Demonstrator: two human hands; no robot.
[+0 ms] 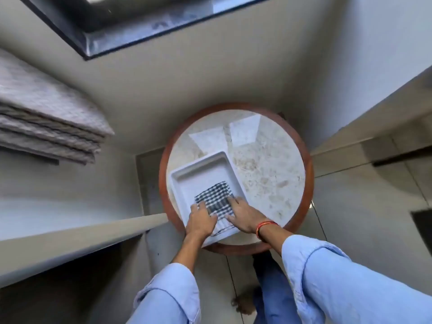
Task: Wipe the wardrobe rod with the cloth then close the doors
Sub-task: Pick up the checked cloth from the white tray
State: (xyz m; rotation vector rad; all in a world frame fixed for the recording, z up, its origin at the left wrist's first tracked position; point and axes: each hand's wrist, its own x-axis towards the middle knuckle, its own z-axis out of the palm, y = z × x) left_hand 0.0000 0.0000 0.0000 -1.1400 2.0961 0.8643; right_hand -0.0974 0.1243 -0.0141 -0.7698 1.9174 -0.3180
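A folded black-and-white checked cloth (pixel 215 198) lies in a white square tray (pixel 198 170) on a round marble-topped table (pixel 268 164). My left hand (pixel 201 220) rests on the cloth's near left part, fingers spread and pressing on it. My right hand (pixel 245 217), with a red thread at the wrist, lies on the cloth's near right edge with its fingers on the fabric. Neither hand has lifted the cloth. An open wardrobe door edge (pixel 81 239) juts in from the left. No wardrobe rod is visible.
Folded grey blankets (pixel 46 118) are stacked on a shelf at the left. A dark-framed window (pixel 131 22) is at the top. A pale wall or cabinet panel (pixel 385 108) runs along the right. Tiled floor and my blue trousers (pixel 271 291) show below.
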